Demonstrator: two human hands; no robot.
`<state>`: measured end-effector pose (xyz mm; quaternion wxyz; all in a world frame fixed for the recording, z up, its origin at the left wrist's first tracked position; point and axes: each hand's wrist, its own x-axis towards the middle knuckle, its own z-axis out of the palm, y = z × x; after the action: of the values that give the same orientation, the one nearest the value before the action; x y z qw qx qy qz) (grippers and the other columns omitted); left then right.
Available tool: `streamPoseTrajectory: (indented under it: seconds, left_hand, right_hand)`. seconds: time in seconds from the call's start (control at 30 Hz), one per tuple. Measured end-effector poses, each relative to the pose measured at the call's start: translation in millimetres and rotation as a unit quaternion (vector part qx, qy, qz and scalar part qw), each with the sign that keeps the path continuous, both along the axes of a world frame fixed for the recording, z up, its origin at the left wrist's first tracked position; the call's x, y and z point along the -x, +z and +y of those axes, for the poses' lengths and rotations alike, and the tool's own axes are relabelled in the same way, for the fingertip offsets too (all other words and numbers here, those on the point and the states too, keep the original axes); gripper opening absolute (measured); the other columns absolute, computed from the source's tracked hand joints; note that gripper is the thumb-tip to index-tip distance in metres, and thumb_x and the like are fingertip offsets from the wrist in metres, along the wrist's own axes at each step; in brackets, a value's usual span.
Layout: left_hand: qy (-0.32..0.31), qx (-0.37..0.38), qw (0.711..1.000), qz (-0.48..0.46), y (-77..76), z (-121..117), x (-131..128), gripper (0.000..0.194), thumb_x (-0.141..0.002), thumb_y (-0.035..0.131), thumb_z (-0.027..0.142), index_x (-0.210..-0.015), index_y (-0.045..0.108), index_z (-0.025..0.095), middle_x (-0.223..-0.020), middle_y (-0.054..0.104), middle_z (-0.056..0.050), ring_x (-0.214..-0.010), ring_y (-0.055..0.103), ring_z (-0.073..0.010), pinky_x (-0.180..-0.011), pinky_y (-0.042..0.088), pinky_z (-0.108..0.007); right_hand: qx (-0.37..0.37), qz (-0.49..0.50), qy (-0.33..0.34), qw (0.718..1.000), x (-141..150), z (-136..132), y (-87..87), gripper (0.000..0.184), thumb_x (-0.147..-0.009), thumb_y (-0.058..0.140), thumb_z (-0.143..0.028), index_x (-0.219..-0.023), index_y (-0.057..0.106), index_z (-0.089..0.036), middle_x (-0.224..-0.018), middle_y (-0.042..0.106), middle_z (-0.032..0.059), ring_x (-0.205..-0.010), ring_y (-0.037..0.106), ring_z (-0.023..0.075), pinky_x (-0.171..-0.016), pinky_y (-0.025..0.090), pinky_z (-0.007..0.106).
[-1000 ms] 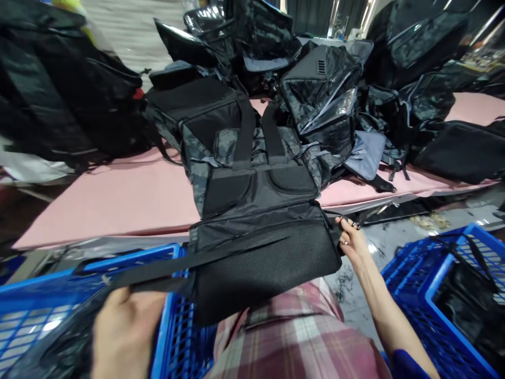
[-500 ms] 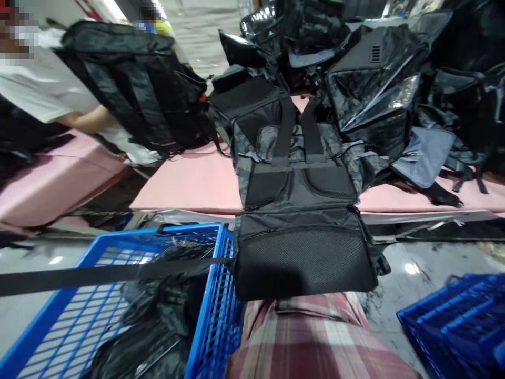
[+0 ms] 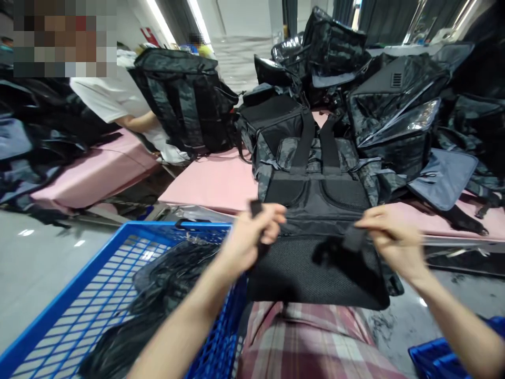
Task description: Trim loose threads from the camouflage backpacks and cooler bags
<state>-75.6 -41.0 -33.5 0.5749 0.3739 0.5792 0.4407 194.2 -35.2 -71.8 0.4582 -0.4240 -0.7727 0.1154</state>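
Note:
A black and grey camouflage backpack (image 3: pixel 315 173) lies on the pink table (image 3: pixel 213 181), its black mesh end (image 3: pixel 315 268) hanging over my plaid-covered lap (image 3: pixel 311 342). My left hand (image 3: pixel 254 237) is closed round one end of a black strap (image 3: pixel 257 210) in front of the mesh. My right hand (image 3: pixel 389 237) pinches a black strap piece (image 3: pixel 353 239) at the bag's right side. Both hands hover just above the mesh end.
A blue plastic crate (image 3: pixel 98 284) with black material inside stands at my left; another blue crate (image 3: pixel 442 358) shows at the lower right. Several more dark backpacks (image 3: pixel 394 105) are piled on the table. A person in a white shirt (image 3: pixel 114 97) handles a backpack (image 3: pixel 185 105) at the left.
Both hands have come up in front of the bag and closed on strap pieces. The long strap that stretched left over the crate is gone from there. The view has tilted up.

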Motion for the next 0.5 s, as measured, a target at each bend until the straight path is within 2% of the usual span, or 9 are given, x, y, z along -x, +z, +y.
streamPoseTrajectory:
  seconds: [0.03, 0.1, 0.13, 0.2, 0.27, 0.4, 0.5]
  left_hand:
    - [-0.028, -0.010, 0.997, -0.077, -11.3, -1.9, -20.5, 0.031, -0.076, 0.062, 0.036, -0.087, 0.064, 0.008, -0.069, 0.064, -0.005, -0.044, 0.043, -0.0042, -0.036, 0.029, -0.015]
    - [-0.112, 0.026, 0.972, -0.203, -35.7, -9.2, -52.7, 0.040, -0.069, 0.068, 0.041, -0.090, 0.064, 0.007, -0.078, 0.065, -0.010, -0.048, 0.049, -0.0063, -0.038, 0.032, -0.016]
    - [-0.148, 0.053, 0.960, -0.233, -46.1, -13.4, -62.3, 0.043, -0.068, 0.068, 0.044, -0.089, 0.064, 0.007, -0.079, 0.065, -0.012, -0.049, 0.051, -0.0077, -0.037, 0.033, -0.017]
    - [-0.168, 0.074, 0.950, -0.251, -59.6, -20.5, -68.5, 0.044, -0.069, 0.065, 0.048, -0.086, 0.064, 0.007, -0.078, 0.066, -0.013, -0.050, 0.053, -0.0091, -0.037, 0.035, -0.017]
    - [-0.154, 0.070, 0.959, -0.229, -64.0, -24.3, -63.7, 0.044, -0.067, 0.067, 0.047, -0.085, 0.063, 0.007, -0.077, 0.066, -0.013, -0.051, 0.055, -0.0103, -0.037, 0.036, -0.018]
    - [-0.157, 0.069, 0.966, -0.193, -60.7, -25.4, -55.3, 0.043, -0.064, 0.070, 0.045, -0.083, 0.064, 0.007, -0.076, 0.067, -0.012, -0.049, 0.055, -0.0109, -0.036, 0.038, -0.019]
    - [-0.143, 0.054, 0.971, -0.186, -58.2, -25.4, -59.6, 0.039, -0.061, 0.072, 0.042, -0.075, 0.064, 0.007, -0.064, 0.064, -0.008, -0.043, 0.051, -0.0084, -0.035, 0.035, -0.018]
  right_hand:
    - [0.014, 0.002, 0.028, 1.000, 8.4, -0.3, -0.8, 0.026, -0.079, 0.048, -0.009, -0.081, 0.069, -0.024, -0.080, 0.060, 0.0017, -0.070, 0.058, 0.0113, -0.059, 0.046, 0.023]
    - [0.053, 0.020, 0.075, 0.996, 23.8, -0.3, -8.9, 0.028, -0.080, 0.045, -0.007, -0.083, 0.068, -0.022, -0.079, 0.057, 0.0021, -0.069, 0.057, 0.0107, -0.058, 0.045, 0.022]
    - [0.069, 0.032, 0.083, 0.994, 29.1, 0.0, -14.5, 0.028, -0.080, 0.044, -0.007, -0.083, 0.068, -0.022, -0.079, 0.057, 0.0022, -0.069, 0.057, 0.0104, -0.057, 0.044, 0.022]
    - [0.086, 0.049, 0.078, 0.992, 33.7, 1.4, -24.5, 0.025, -0.080, 0.046, -0.008, -0.081, 0.068, -0.021, -0.078, 0.056, 0.0022, -0.067, 0.056, 0.0103, -0.056, 0.043, 0.022]
    - [0.095, 0.062, 0.070, 0.991, 32.3, 3.3, -30.5, 0.023, -0.079, 0.049, -0.009, -0.079, 0.068, -0.021, -0.077, 0.056, 0.0018, -0.066, 0.055, 0.0103, -0.056, 0.042, 0.022]
    - [0.111, 0.060, 0.074, 0.989, 28.7, 6.8, -34.1, 0.024, -0.079, 0.048, -0.009, -0.080, 0.069, -0.022, -0.077, 0.056, 0.0018, -0.067, 0.055, 0.0108, -0.056, 0.041, 0.022]
    - [0.116, 0.048, 0.075, 0.989, 28.6, 7.7, -33.8, 0.023, -0.081, 0.047, -0.013, -0.079, 0.068, -0.022, -0.078, 0.057, 0.0021, -0.069, 0.056, 0.0115, -0.057, 0.042, 0.023]
